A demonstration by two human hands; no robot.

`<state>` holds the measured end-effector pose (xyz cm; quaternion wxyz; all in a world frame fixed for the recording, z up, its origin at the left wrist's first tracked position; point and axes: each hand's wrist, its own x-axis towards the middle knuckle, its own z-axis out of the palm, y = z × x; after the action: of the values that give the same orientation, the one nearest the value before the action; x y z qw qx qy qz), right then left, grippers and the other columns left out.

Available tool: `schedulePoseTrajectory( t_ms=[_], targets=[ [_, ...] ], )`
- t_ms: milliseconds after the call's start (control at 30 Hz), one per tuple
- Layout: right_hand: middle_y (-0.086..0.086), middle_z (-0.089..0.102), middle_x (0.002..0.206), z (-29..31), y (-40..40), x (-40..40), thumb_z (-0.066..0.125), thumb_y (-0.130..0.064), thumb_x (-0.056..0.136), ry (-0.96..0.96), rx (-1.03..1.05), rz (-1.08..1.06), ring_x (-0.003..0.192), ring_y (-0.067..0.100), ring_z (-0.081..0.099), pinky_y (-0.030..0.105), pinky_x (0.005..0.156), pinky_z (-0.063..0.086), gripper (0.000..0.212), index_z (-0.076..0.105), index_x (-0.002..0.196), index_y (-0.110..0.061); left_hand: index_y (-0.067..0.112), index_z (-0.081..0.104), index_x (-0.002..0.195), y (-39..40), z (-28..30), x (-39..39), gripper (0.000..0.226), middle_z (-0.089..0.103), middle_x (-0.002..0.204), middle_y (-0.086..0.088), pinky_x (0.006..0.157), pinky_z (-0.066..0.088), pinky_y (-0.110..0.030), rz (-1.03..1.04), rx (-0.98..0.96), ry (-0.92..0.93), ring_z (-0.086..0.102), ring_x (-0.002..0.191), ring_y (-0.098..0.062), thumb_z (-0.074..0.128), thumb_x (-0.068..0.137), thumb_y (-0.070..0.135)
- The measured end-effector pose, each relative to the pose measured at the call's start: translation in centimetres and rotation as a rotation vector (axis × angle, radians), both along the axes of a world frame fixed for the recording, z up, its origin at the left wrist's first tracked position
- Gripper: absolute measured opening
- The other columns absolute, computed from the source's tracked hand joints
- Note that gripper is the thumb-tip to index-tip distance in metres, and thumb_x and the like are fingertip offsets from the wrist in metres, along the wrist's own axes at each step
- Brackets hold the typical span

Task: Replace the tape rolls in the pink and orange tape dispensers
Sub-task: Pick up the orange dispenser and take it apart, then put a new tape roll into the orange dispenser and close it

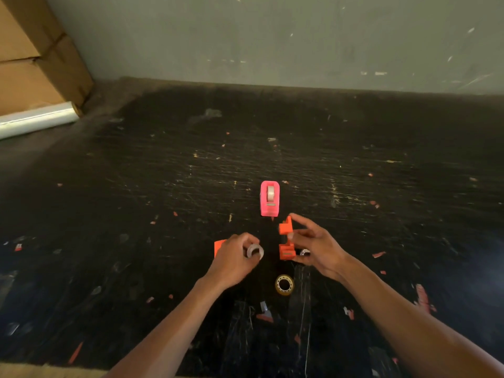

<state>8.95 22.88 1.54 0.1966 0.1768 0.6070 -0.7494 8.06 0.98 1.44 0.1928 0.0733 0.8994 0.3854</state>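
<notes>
The pink tape dispenser point(269, 199) stands upright on the black table with a clear roll inside it. My right hand point(313, 244) grips the orange tape dispenser point(285, 238) just in front of the pink one, holding it off the table. A small whitish core point(304, 252) shows under that hand's fingers. My left hand point(234, 257) pinches a clear tape roll point(255, 251) left of the orange dispenser. An orange piece point(219, 246) peeks out behind my left hand. A yellowish tape roll point(284, 284) lies flat on the table nearer to me.
The black table top point(163, 186) is scratched and dotted with red and clear scraps. Cardboard boxes point(32, 55) and a roll of clear film point(38, 120) sit at the far left. A grey wall point(272, 36) closes off the back.
</notes>
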Motion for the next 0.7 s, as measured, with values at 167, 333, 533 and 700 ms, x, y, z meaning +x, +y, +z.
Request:
schedulePoseTrajectory(
  t_ms=[167, 333, 533, 700],
  targets=[
    [0.01, 0.065, 0.123, 0.0, 0.9, -0.2, 0.062, -0.004, 0.092, 0.006, -0.006, -0.102, 0.112, 0.033, 0.065, 0.057, 0.098, 0.049, 0.059, 0.047, 0.142, -0.032, 0.032, 0.049, 0.14, 0.1, -1.6, 0.8, 0.046, 0.048, 0.146, 0.0, 0.117, 0.032, -0.043, -0.377, -0.548, 0.226, 0.041, 0.137, -0.024, 0.06, 0.095, 0.027],
    [0.014, 0.062, 0.126, 0.5, 2.0, 0.3, 0.061, -0.003, 0.093, 0.01, -0.032, -0.171, 0.115, 0.034, 0.062, 0.053, 0.092, 0.054, 0.059, 0.046, 0.143, -0.03, 0.031, 0.049, 0.14, 1.0, -1.4, 0.1, 0.047, 0.049, 0.146, -0.002, 0.114, 0.033, -0.045, -0.428, -0.628, 0.212, 0.04, 0.136, -0.027, 0.06, 0.094, 0.034],
    [0.015, 0.061, 0.124, 1.0, 4.5, 1.4, 0.059, -0.002, 0.094, 0.02, -0.05, -0.286, 0.115, 0.035, 0.061, 0.045, 0.079, 0.056, 0.058, 0.046, 0.143, -0.028, 0.032, 0.043, 0.144, 4.8, -1.5, -0.6, 0.053, 0.049, 0.146, -0.002, 0.112, 0.036, -0.045, -0.427, -0.418, 0.232, 0.045, 0.135, -0.025, 0.059, 0.095, 0.041],
    [0.014, 0.059, 0.126, 1.0, 6.3, 2.5, 0.059, -0.001, 0.093, 0.011, -0.049, -0.348, 0.112, 0.033, 0.062, 0.051, 0.089, 0.054, 0.057, 0.048, 0.142, -0.029, 0.028, 0.036, 0.15, 9.2, -2.7, -1.0, 0.066, 0.047, 0.145, -0.008, 0.109, 0.042, -0.046, -0.511, -0.338, 0.202, 0.046, 0.134, -0.029, 0.065, 0.092, 0.041]
  ],
)
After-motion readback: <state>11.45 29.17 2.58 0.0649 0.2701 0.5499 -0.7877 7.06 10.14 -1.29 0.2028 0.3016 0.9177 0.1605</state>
